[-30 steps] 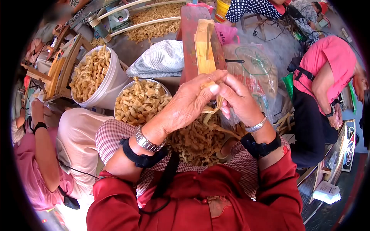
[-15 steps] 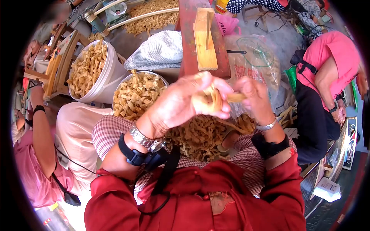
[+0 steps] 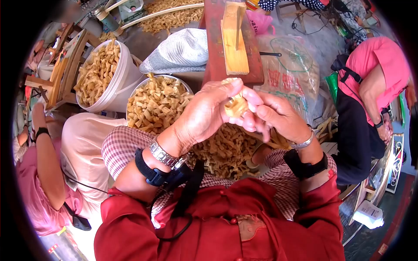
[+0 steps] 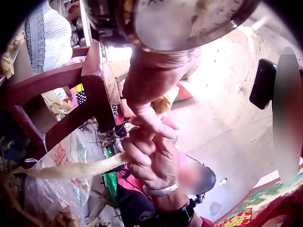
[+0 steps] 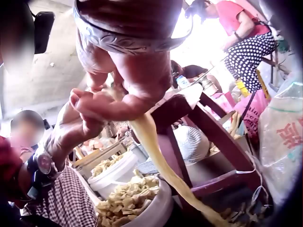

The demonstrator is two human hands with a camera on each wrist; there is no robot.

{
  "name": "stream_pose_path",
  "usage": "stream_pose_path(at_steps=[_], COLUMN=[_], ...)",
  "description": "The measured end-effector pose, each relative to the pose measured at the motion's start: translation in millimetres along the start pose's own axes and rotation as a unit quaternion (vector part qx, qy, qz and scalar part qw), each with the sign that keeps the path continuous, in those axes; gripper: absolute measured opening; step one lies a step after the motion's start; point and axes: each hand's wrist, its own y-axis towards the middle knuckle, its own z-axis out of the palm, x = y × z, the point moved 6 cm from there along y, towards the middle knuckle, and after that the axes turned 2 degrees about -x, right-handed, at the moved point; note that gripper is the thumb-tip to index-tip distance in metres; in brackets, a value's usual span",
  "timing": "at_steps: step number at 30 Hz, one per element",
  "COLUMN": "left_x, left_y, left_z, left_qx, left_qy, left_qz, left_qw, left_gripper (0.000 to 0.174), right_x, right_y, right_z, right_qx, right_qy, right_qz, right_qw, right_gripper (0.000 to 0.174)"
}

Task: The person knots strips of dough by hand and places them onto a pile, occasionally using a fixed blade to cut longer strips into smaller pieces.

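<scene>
One folded tan strip (image 3: 235,107) between the left hand (image 3: 201,108) and the right hand (image 3: 283,116)

The left thumb and fingers pinch the folded part of the strip in front of the person, near the end of a red surface (image 3: 213,58). The right hand's fingers touch the left's; in the left wrist view they curl around a long tail (image 4: 78,169), which trails out to the side. Whether tail and fold are one piece, I cannot tell.

A metal watch (image 3: 166,155) circles the left wrist, a silver bangle (image 3: 303,140) the right. Below the hands, between knees in checked cloth (image 3: 124,148), lies a heap of tan pieces (image 3: 222,150). To its left stands a white bucket (image 5: 163,204) full of similar pieces, with a second full bucket (image 3: 127,80) beyond.

The red surface carries a wooden block (image 3: 235,58). A pale mesh sack (image 3: 183,47) lies left of it, a clear printed bag (image 3: 289,65) right. Farther out, a person in pale trousers (image 3: 85,143) sits to the left, and another in a pink top (image 3: 374,61) to the right.
</scene>
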Motion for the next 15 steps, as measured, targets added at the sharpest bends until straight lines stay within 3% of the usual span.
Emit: stream_pose_path(at_steps=[2,6,15], left_x=[-5,-15,-23], left_y=[-1,-6,-5], left_z=[1,3,2], left_qx=[0.002,-0.009,-0.02], left_qy=[-0.008,-0.038,-0.093], left_qz=[0.027,0.045,0.025], left_qw=[1.0,0.998,0.995], left_gripper=[0.047,0.044,0.043], right_x=[-2,14,25], right_y=[1,-7,-10], right_z=[-3,-5,-8], right_qx=[0.001,-0.021,-0.015], right_qy=[-0.082,-0.144,-0.145], right_qz=[0.001,-0.079,-0.093], right_qw=[0.997,0.986,0.985], right_gripper=[0.034,0.034,0.034])
